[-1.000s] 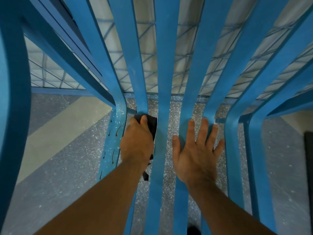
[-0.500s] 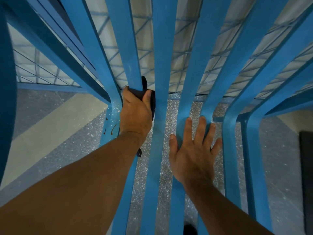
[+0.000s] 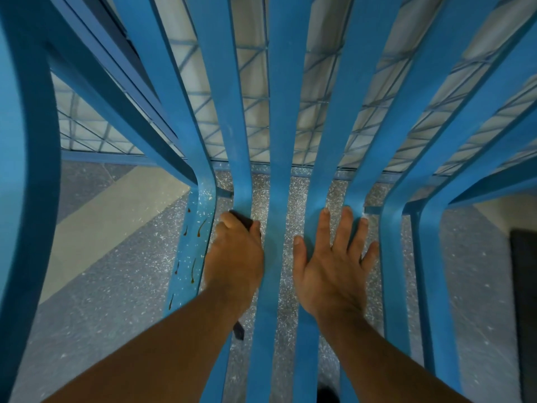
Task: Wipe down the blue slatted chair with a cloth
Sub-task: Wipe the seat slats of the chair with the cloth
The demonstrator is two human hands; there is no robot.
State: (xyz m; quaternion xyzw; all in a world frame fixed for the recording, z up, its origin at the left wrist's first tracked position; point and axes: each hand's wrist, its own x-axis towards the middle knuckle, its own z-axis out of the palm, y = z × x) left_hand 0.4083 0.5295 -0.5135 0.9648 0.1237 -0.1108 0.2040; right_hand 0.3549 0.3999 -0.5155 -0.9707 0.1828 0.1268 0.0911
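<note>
The blue slatted chair (image 3: pixel 279 112) fills the view. Its slats run from the backrest through the bend into the seat, and speckled grey floor (image 3: pixel 116 286) is visible through the gaps. The left hand (image 3: pixel 235 257) lies at the bend on the slat just left of the centre slat, fingers (image 3: pixel 225 225) curled down over a dark cloth (image 3: pixel 243 221) pressed against that slat, with a dark corner of the cloth hanging below the wrist. The right hand (image 3: pixel 334 266) rests flat across the two slats right of centre, fingers (image 3: pixel 345 228) straight, spread apart and holding nothing; brown drip marks (image 3: pixel 193 269) show on the slat left of the cloth.
</note>
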